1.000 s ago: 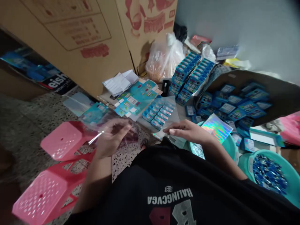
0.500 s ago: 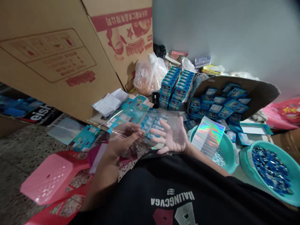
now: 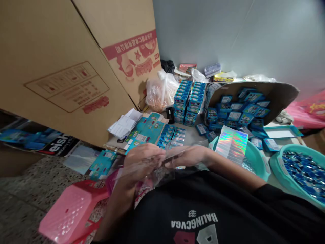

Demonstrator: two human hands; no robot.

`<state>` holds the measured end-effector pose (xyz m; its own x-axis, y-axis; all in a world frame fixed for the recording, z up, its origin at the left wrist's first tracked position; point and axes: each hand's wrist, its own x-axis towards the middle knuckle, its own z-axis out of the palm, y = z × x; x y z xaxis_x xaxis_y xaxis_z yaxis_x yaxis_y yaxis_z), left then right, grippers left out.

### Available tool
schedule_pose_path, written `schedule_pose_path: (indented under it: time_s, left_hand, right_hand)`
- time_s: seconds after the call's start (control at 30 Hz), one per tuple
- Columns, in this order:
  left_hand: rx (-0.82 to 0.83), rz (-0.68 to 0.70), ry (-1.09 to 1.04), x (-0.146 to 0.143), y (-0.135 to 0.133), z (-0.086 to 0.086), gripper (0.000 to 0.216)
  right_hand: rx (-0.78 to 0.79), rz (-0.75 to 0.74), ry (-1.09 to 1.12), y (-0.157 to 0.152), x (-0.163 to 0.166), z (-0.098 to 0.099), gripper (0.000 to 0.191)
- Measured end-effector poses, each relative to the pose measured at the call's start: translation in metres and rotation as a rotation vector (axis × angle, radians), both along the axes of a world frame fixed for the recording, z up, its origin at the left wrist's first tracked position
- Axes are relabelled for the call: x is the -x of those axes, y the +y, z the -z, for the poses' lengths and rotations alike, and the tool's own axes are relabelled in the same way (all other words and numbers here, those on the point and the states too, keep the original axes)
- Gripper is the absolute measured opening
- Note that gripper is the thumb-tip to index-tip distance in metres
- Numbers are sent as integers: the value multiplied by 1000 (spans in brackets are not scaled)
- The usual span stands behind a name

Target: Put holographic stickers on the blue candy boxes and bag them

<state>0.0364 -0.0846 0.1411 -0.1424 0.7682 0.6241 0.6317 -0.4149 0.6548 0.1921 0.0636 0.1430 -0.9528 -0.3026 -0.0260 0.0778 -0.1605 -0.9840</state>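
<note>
Close to my chest, both hands are closed on a clear plastic bag or film. My left hand grips it with bent fingers, the sheet trailing past the wrist. My right hand pinches it from the other side, its fingertips nearly meeting the left ones and partly hidden by the glossy plastic. Just beyond them on the table lie small blue packs in rows. To their left are flat blue printed cartons and folded white papers.
Stacked blue boxes stand behind, beside a tied plastic bag. A tipped carton spills blue boxes. At right are two turquoise basins, one under holographic sheets. Large cardboard boxes and a pink stool stand left.
My right hand, spread open with palm up before, has turned over and closed on the plastic beside my left hand. The plastic is now bunched between them. The view has shifted slightly.
</note>
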Motion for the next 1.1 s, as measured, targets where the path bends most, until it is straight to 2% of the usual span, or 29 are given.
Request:
schedule_pose_path:
  time_s: [0.07,0.13,0.23,0.3,0.37,0.43,0.47,0.5,0.57,0.63,0.73,0.8,0.9,0.93,1.0,1.1]
  left_hand:
    - [-51,-3,35,10,-6,-3,23]
    - [-3,16,-72,23,-16,3,28]
    - [253,51,-448,34,-33,25,45]
    - [407,-51,-683,30,-39,43,64]
    - [472,-235,-869,20,-40,58,73]
    - [424,-407,-1032,7,-36,65,69]
    - [373,-458,-1095,1,-34,65,62]
    - [313,-476,-1137,-5,-32,63,54]
    - [228,-411,-1156,-15,-30,55,38]
    - [256,-283,-1094,-26,-29,44,32]
    - [362,-214,-951,-45,-26,36,39]
    - [343,-299,-892,-59,-24,37,42]
    - [135,-590,-710,-77,-24,40,32]
    - [58,-680,-572,-82,-25,38,26]
    - [-41,-759,-189,-91,-31,27,18]
    - [23,-616,403,-101,-34,-4,28]
  right_hand:
    - [-17,-90,33,-1,4,-9,62]
    - [35,-95,77,-2,1,-12,81]
    - [0,113,125,-3,-12,-8,89]
    - [-63,281,135,-2,-23,-2,91]
    - [-168,436,160,0,-35,5,95]
    - [-264,550,189,2,-45,12,97]
    - [-258,565,186,3,-49,16,95]
    - [-196,555,168,4,-52,20,92]
    - [6,521,117,7,-55,29,82]
    - [144,537,64,10,-53,39,70]
    - [181,568,18,13,-45,50,66]
    - [31,599,56,15,-40,53,70]
    - [-443,666,194,19,-34,54,77]
    - [-545,636,224,20,-32,54,79]
    - [-580,497,245,21,-29,54,77]
    - [-608,311,260,17,-21,55,75]
